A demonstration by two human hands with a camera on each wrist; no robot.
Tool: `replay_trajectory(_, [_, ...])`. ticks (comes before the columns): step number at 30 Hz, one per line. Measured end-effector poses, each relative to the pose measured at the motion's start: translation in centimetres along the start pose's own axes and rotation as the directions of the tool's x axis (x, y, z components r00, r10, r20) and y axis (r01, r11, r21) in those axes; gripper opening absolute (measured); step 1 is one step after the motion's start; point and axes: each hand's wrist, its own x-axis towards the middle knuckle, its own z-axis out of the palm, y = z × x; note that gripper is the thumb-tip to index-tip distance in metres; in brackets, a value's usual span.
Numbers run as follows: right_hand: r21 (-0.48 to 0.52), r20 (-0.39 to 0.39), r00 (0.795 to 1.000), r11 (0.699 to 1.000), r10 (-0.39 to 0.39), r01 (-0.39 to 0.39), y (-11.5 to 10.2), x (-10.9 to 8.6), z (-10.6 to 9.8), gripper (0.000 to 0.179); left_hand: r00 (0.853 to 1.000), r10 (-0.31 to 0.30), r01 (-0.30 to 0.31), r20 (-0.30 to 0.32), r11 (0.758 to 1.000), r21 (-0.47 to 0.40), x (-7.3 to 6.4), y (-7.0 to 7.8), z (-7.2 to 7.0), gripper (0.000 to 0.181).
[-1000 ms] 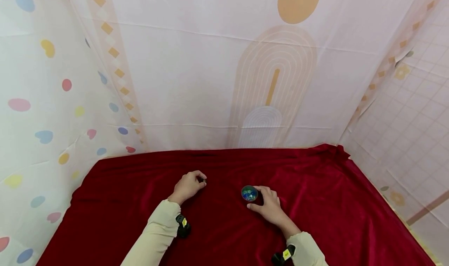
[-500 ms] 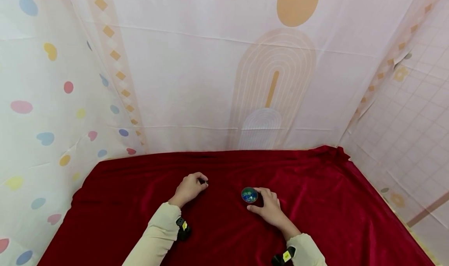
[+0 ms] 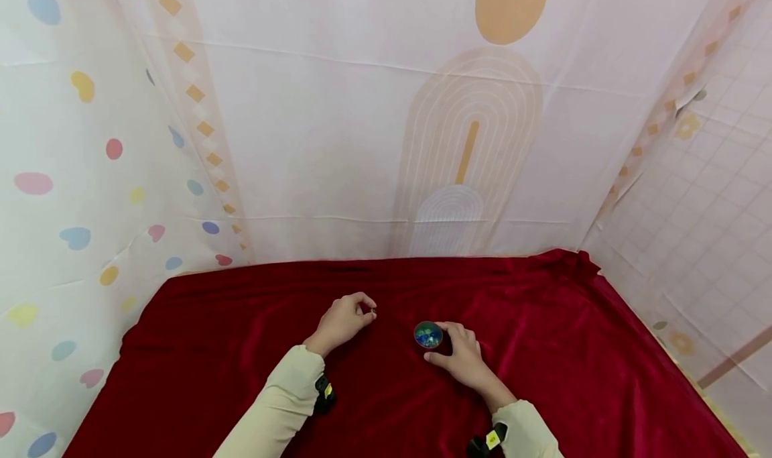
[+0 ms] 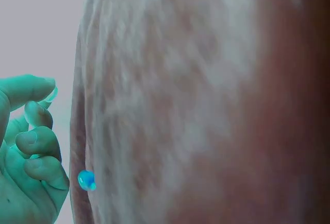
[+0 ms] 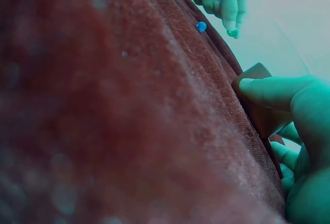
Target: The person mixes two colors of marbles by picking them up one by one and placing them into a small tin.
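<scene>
In the head view my left hand (image 3: 342, 320) hovers left of the cup, pinching a tiny glassy thing. The right wrist view shows this as a small green marble (image 5: 233, 33) at the fingertips. My right hand (image 3: 463, 359) holds a small round cup (image 3: 428, 325) standing on the red cloth, thumb on the near side and fingers on the far side. Shiny blue and green marbles (image 3: 429, 338) lie inside the cup. From the side the cup (image 5: 263, 118) looks brown. A loose blue marble (image 4: 86, 179) lies on the cloth below my left hand; the head view does not show it.
Dark red velvet cloth (image 3: 543, 351), slightly wrinkled, covers the table. Pale patterned curtains (image 3: 313, 143) stand behind and at both sides. Black wrist cameras (image 3: 324, 394) sit at my sleeves.
My left hand has moved to the right, closer to the cup, with the marble in its fingertips. My right hand and the cup have stayed in place.
</scene>
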Motion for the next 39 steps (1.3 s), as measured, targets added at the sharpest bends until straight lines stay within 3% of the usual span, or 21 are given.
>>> replay_trajectory(9, [0.002, -0.004, 1.000, 1.000, 0.008, -0.008, -0.1, 0.1, -0.1, 0.057, 0.997, 0.053, -0.051, 0.054, 0.998, -0.032, 0.3, 2.0, 1.6, 0.017])
replay_trajectory(25, [-0.016, -0.009, 1.000, 1.000, 0.021, -0.021, 0.4, 0.0, -0.5, 0.055, 0.976, 0.165, -0.149, 0.142, 0.982, -0.114, 0.5, 5.1, 5.3, 0.018])
replay_trajectory(39, [-0.006, 0.002, 1.000, 1.000, 0.007, -0.007, 0.0, -0.2, -0.6, 0.055, 0.964, 0.178, -0.161, 0.196, 0.982, -0.100, 0.1, 5.8, 7.2, 0.015])
